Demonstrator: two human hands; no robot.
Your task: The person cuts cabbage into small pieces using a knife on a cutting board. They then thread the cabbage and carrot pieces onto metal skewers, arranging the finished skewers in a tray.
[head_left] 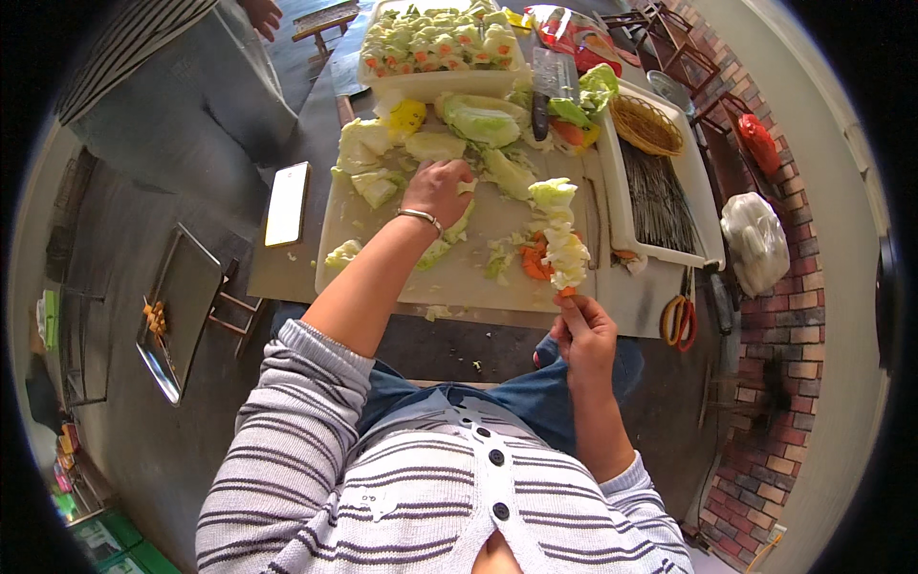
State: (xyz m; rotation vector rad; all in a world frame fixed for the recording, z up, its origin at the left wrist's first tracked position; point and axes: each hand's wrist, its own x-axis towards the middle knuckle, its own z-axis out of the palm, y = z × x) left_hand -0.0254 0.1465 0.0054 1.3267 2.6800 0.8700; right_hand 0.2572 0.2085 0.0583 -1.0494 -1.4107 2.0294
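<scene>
My right hand [587, 331] grips the lower end of a skewer of cabbage leaves [563, 237], with an orange carrot piece [567, 291] just above the fingers. The skewer points up and away over the board's near right part. My left hand [439, 190], wearing a silver bangle [422, 215], reaches over the white cutting board [401, 287]. Its fingers are curled around a pale piece of cabbage [467, 186]; the fingertips are partly hidden. Cut cabbage chunks [366, 147] and a cabbage wedge [482, 118] lie beyond it. Orange carrot pieces [534, 257] rest behind the skewer.
A white tub [445, 86] of finished cabbage skewers stands at the back, beside a cleaver [554, 79]. On the right, a white tray [710, 222] holds thin skewers [656, 201] and a wicker basket [645, 125]. Scissors [678, 319], a phone [287, 204] and a standing person [186, 100] are nearby.
</scene>
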